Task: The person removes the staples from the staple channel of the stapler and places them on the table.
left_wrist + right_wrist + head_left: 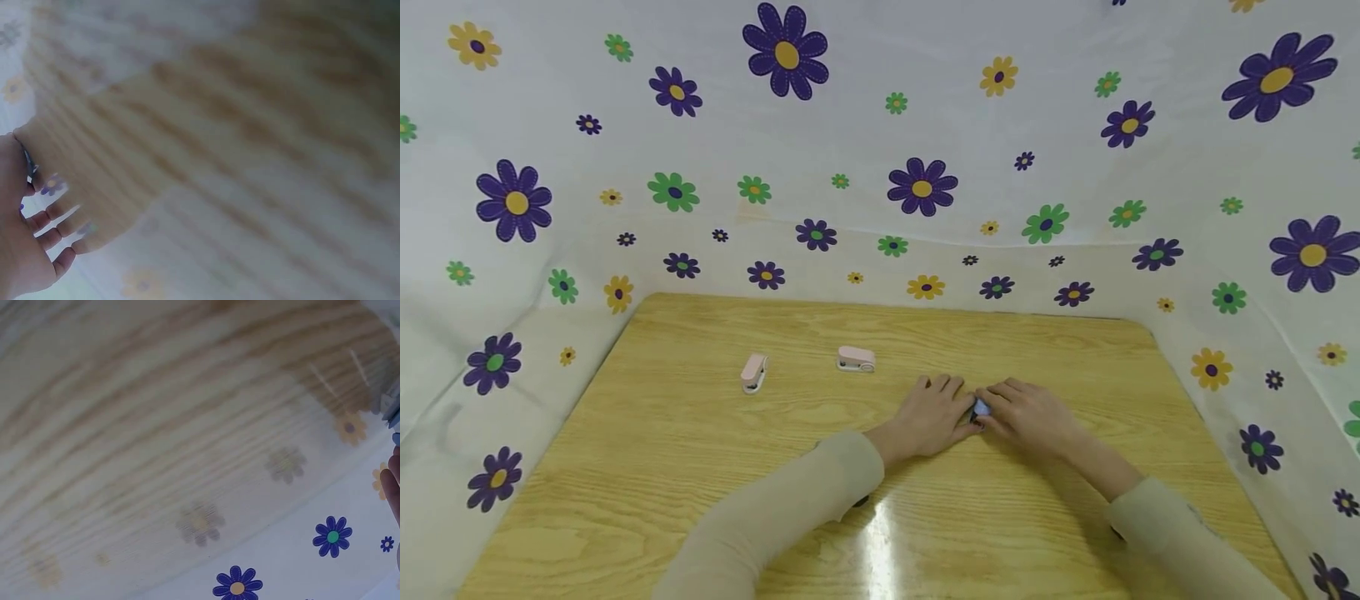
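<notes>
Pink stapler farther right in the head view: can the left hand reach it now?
Probably yes: only bare tabletop shows between the left hand and that pink stapler, though the hand would first have to leave the small blue object.

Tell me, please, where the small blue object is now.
In the head view, the blue object is right of the picture's centre, between the left hand and the right hand, with the nearer pink stapler farther back to the left.
</notes>
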A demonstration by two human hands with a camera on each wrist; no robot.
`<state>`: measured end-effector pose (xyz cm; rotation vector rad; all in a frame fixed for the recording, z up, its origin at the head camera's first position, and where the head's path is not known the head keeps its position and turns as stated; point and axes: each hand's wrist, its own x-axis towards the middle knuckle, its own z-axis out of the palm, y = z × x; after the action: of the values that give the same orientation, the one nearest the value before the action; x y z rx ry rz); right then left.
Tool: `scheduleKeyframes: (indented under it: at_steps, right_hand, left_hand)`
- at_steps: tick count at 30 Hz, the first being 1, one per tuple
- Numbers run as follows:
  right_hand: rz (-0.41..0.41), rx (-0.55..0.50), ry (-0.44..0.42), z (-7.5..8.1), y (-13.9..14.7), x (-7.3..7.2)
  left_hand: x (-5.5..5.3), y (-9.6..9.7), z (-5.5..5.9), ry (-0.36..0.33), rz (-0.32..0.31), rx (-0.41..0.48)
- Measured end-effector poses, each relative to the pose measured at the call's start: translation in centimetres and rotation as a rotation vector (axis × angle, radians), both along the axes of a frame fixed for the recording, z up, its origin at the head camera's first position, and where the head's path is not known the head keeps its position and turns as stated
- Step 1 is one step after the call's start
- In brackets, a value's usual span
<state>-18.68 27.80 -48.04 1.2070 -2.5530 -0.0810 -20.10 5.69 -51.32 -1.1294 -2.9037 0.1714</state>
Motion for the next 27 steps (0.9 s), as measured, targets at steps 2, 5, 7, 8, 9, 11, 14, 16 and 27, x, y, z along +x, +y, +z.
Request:
scheduleKeyframes:
  at_steps: [2,5,7,8,9,11,14,16,27]
  right_hand:
    - [-0.006,-0.005,-0.02,0.2,0.1,-0.2]
    - [-0.024,-0.025,-0.037,0.4,0.2,-0.6]
    - [-0.034,-0.044,-0.021,0.6,0.4,-0.7]
    - [-0.034,-0.053,-0.013,0.7,0.4,-0.8]
    - [-0.03,-0.064,-0.002,0.7,0.5,-0.9]
    - [-0.022,-0.091,0.015,0.9,0.6,-1.0]
    - [-0.012,-0.132,0.021,1.0,0.6,-1.2]
    - [-0.018,-0.171,0.016,1.0,0.7,-1.3]
    - [-0.014,-0.308,0.051,1.1,1.5,-2.0]
  left_hand:
    - [0.0,0.0,0.1,-0.004,0.003,-0.009]
    - [0.0,0.1,0.3,-0.01,0.003,-0.024]
    - [-0.1,0.1,0.3,-0.009,-0.003,-0.025]
    - [-0.1,0.1,0.3,-0.01,-0.004,-0.023]
    - [-0.1,0.2,0.3,-0.01,-0.005,-0.022]
    - [-0.1,0.2,0.3,-0.01,-0.007,-0.02]
    - [-0.1,0.2,0.2,-0.009,-0.004,-0.031]
    - [-0.1,0.3,0.2,-0.005,-0.001,-0.042]
    - [-0.2,0.3,0.0,0.003,-0.001,0.0]
